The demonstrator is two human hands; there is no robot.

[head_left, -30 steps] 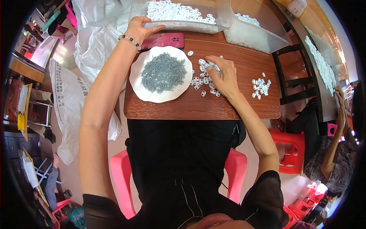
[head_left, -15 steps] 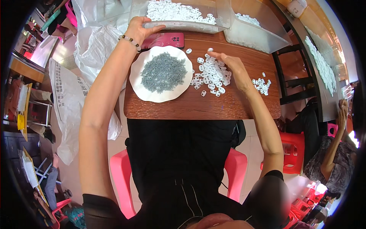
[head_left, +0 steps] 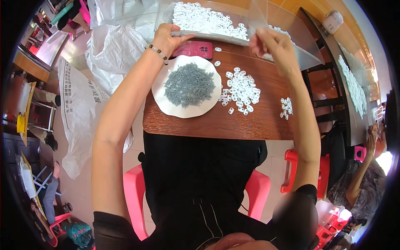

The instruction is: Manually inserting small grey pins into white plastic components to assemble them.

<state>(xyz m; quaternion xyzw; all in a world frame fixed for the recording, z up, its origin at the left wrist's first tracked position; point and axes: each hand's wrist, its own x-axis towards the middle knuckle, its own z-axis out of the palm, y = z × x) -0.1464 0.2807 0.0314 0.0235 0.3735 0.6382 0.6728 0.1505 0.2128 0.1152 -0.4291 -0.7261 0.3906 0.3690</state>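
My left hand (head_left: 168,40) is at the near left corner of a clear plastic bin (head_left: 221,38), its fingers curled at the edge and its thumb along the near wall. Small white two-holed plastic pieces (head_left: 200,18) heap inside. My right hand (head_left: 273,46) hovers around the bin's right end with bent, gathered fingers; what they hold, if anything, is hidden. Below it lies a loose pile of the same white pieces (head_left: 243,87). Left of the pile, a white wavy-rimmed plate (head_left: 161,98) carries many small grey rods (head_left: 189,85).
A pink phone (head_left: 193,50) rests between plate and bin, two stray pieces beside it. Another clear bin (head_left: 306,56) stands at the back right. A few white pieces (head_left: 286,108) sit near my right forearm. White sacks (head_left: 77,121) lie on the left. Other people sit farther off.
The whole view has shifted slightly. My right hand has lifted away from the loose pile to the bin's right end, its fingers now curled. A white piece now lies beside the phone.
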